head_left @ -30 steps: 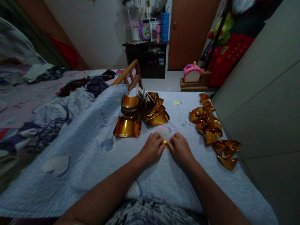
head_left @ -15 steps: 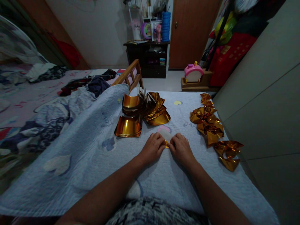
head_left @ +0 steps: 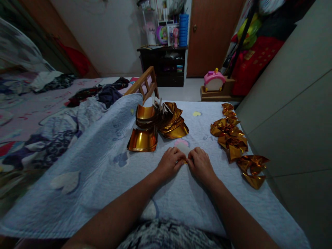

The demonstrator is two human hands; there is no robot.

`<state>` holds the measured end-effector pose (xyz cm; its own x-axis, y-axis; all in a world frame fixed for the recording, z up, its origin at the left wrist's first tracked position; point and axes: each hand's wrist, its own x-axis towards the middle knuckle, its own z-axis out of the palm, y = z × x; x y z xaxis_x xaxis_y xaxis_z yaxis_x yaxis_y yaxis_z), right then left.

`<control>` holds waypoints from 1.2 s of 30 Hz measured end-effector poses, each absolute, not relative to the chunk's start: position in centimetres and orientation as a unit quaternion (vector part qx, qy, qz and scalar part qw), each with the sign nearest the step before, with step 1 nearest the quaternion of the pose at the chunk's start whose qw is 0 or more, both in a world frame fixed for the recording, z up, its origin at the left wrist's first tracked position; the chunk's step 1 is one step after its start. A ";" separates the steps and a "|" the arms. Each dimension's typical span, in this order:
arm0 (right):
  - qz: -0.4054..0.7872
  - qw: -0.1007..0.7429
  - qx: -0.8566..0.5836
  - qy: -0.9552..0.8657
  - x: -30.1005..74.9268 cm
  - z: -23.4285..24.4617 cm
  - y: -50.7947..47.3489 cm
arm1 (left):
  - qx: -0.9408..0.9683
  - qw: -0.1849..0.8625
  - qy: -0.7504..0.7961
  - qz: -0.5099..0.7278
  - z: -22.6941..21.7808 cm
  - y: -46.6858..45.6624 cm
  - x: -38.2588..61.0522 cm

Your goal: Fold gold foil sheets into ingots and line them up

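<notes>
My left hand (head_left: pixel 169 163) and my right hand (head_left: pixel 200 164) lie side by side on a light blue quilt (head_left: pixel 103 173), fingertips meeting. Between them they pinch a small folded sheet of gold paper (head_left: pixel 184 149), its white back showing above the fingers and a sliver of gold below. Both hands have their fingers curled down onto the sheet. Just beyond the hands lies a curled stack of gold paper sheets (head_left: pixel 142 140), with a larger fanned pile (head_left: pixel 163 119) behind it.
A row of folded gold paper pieces (head_left: pixel 234 138) runs along the right side of the quilt, beside a grey cabinet wall (head_left: pixel 293 103). A wooden bed rail (head_left: pixel 142 84) rises behind the piles. Rumpled bedding and clothes lie at left; a dark shelf and a door stand at the back.
The hands have drawn slightly closer over the sheet, so less of the gold edge shows between them. Nothing else has moved.
</notes>
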<state>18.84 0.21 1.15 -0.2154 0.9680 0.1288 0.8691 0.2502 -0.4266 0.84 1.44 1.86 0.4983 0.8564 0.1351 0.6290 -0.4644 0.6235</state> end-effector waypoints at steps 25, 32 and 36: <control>0.083 0.154 -0.634 -0.753 18.5 1.8 -0.3 | 0.838 0.266 0.431 0.202 1.9 1.9 0.5; 0.102 0.154 -0.647 -0.740 19.6 1.1 -0.1 | 0.841 0.264 0.423 0.209 1.7 1.9 0.5; 0.103 0.166 -0.655 -0.730 20.4 0.7 -0.1 | 0.841 0.261 0.422 0.216 1.5 1.9 0.5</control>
